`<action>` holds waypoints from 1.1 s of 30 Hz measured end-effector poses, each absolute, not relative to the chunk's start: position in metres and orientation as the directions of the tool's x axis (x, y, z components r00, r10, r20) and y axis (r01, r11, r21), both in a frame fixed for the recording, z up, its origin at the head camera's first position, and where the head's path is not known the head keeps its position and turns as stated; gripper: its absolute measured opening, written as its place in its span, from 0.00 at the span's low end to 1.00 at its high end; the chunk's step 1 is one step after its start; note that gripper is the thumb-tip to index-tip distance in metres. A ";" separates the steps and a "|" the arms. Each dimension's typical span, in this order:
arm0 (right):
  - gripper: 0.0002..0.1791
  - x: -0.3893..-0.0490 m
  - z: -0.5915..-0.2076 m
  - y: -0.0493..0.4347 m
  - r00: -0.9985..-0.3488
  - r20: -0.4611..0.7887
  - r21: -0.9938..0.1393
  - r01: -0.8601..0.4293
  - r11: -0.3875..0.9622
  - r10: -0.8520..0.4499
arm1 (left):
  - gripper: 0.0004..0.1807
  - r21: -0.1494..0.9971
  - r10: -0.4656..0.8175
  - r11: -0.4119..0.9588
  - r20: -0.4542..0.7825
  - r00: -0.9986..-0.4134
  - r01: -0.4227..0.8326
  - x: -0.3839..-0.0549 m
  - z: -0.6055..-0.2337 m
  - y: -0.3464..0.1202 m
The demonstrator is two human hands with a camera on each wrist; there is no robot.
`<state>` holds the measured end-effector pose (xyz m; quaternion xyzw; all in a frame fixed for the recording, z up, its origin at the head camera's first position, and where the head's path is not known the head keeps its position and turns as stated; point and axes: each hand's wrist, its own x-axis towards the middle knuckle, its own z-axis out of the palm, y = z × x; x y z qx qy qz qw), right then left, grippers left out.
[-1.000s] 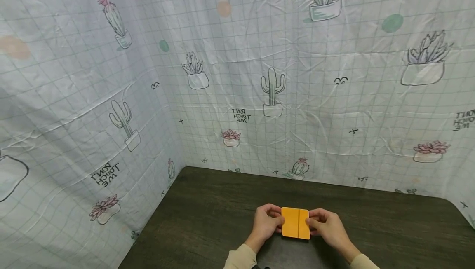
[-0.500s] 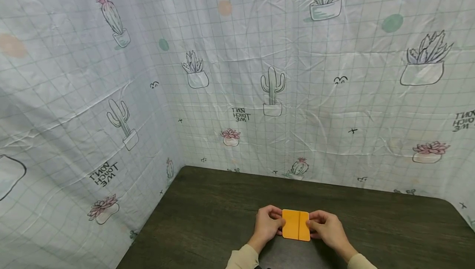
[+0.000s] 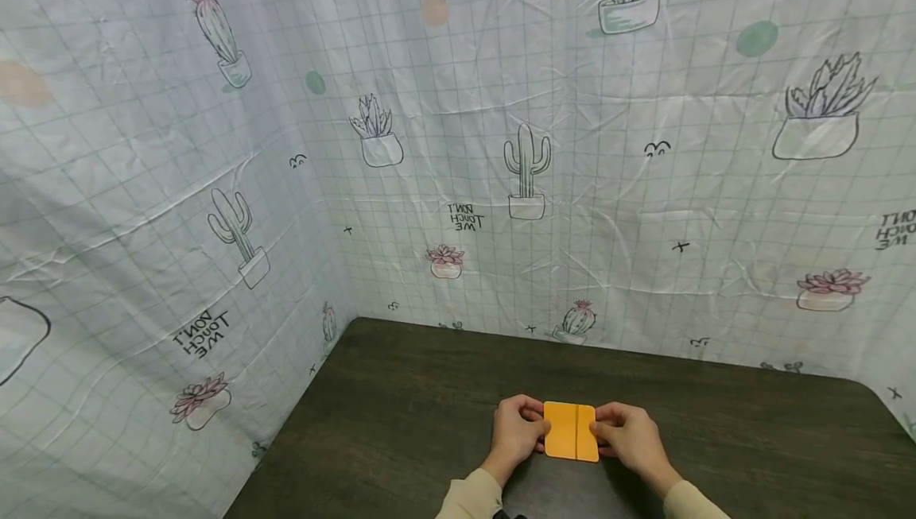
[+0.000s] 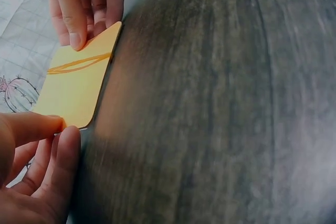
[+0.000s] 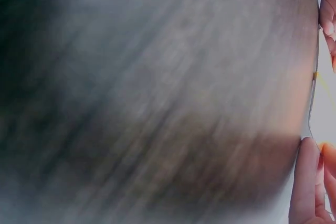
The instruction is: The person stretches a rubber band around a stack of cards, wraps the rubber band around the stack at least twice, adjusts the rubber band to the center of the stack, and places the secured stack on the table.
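A small yellow notebook (image 3: 560, 431) with rounded corners is held up between both hands, its flat cover facing the head camera. An orange elastic band (image 4: 79, 65) runs across the cover, nearer the right hand; in the left wrist view it shows as two strands. My left hand (image 3: 513, 433) pinches the left edge, thumb on the front and fingers behind. On the opposite edge, my right hand (image 3: 634, 438) pinches in the same way. The right wrist view catches only a thin side of the notebook, with right-hand fingertips (image 5: 307, 166) at its lower end.
A dark wood-grain table (image 3: 401, 424) spreads under and around the hands. Behind it and to the left hangs a pale grid-patterned curtain (image 3: 458, 145) printed with cacti. Light-coloured sleeves (image 3: 472, 495) cover both forearms.
Both hands keep their pinch on the notebook, which stays in nearly the same place. The head view shifts only slightly.
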<state>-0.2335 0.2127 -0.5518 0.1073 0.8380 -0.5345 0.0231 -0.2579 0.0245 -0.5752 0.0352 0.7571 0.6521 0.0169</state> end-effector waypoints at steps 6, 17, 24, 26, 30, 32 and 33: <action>0.08 -0.234 -0.551 0.213 -0.979 -0.144 -0.875 0.196 0.443 0.148 | 0.14 0.978 0.045 0.206 0.029 -0.999 0.037 -0.257 -0.576 0.028; 0.07 -0.236 -0.549 0.212 -0.981 -0.132 -0.822 0.188 0.537 0.142 | 0.13 0.935 0.006 0.349 0.071 -0.997 0.069 -0.256 -0.573 0.032; 0.07 -0.237 -0.547 0.209 -0.987 -0.103 -0.764 0.159 0.626 0.124 | 0.12 0.900 0.000 0.431 0.076 -0.997 0.068 -0.256 -0.571 0.033; 0.06 -0.237 -0.546 0.209 -0.989 -0.090 -0.744 0.144 0.653 0.116 | 0.12 0.891 0.000 0.448 0.078 -0.997 0.070 -0.256 -0.571 0.033; 0.06 -0.237 -0.545 0.207 -0.993 -0.053 -0.687 0.110 0.718 0.101 | 0.13 0.870 -0.002 0.486 0.099 -0.995 0.086 -0.257 -0.570 0.033; 0.06 -0.238 -0.545 0.207 -0.994 -0.039 -0.658 0.099 0.746 0.097 | 0.14 0.859 0.001 0.502 0.114 -0.993 0.099 -0.257 -0.571 0.033; 0.06 -0.238 -0.545 0.206 -0.994 -0.039 -0.648 0.101 0.755 0.100 | 0.14 0.854 0.002 0.510 0.118 -0.993 0.103 -0.257 -0.571 0.033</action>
